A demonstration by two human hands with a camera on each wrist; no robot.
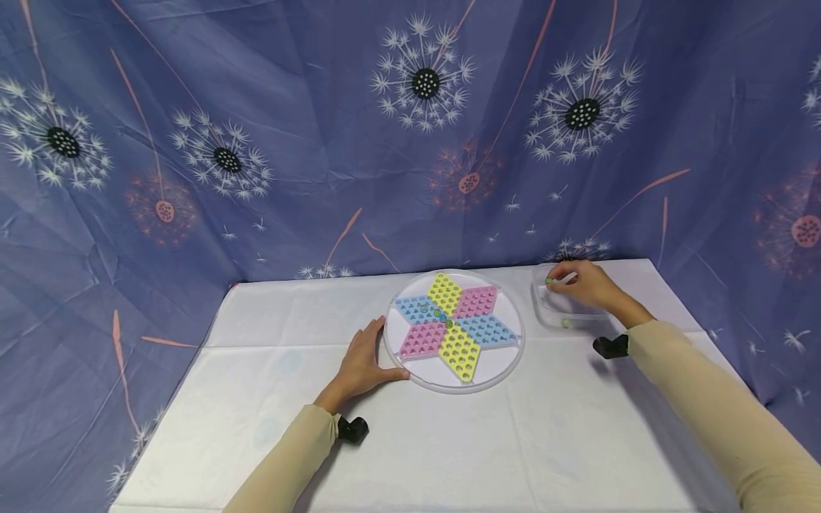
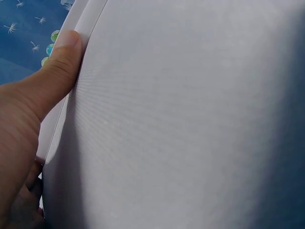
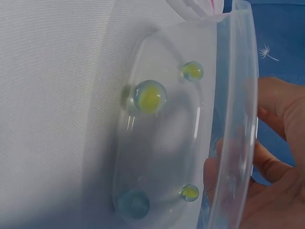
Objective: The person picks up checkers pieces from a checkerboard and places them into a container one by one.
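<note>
A round white Chinese checkers board (image 1: 404,288) with a yellow, pink and blue star lies on the table. My left hand (image 1: 360,365) rests along its left rim, fingers spread, the thumb (image 2: 66,55) touching the edge. A few marbles (image 1: 442,318) sit near the star's centre and on its left blue point. At the right, my right hand (image 1: 590,285) is over a clear plastic box (image 1: 551,317), with a green marble (image 1: 549,281) pinched at its fingertips. The right wrist view shows several marbles in the box, one a yellow-centred marble (image 3: 150,97); the box wall partly blurs the fingers.
A white cloth (image 1: 282,313) covers the table under the board and box. Behind it hangs a blue curtain (image 1: 308,142) with a dandelion print. Black wrist cameras are strapped at both sleeves (image 1: 693,385).
</note>
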